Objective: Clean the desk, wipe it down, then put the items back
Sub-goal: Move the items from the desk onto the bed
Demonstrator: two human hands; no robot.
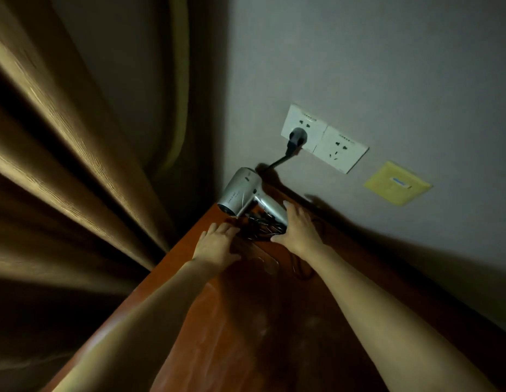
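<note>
A silver hair dryer (240,190) lies at the far end of the reddish-brown wooden desk (246,321), its nozzle pointing left. Its black coiled cord (260,222) is bunched under the handle and a black plug (297,137) sits in a white wall socket (304,127). My right hand (298,229) grips the dryer's handle from the right. Resting on the desk just left of the cord bundle is my left hand (217,241), fingers straight and touching the cord.
Heavy brown curtains (76,165) hang along the desk's left edge. A second white socket (340,149) and a yellow wall plate (397,183) sit on the grey wall to the right. A loose loop of cord (301,267) lies on the desk.
</note>
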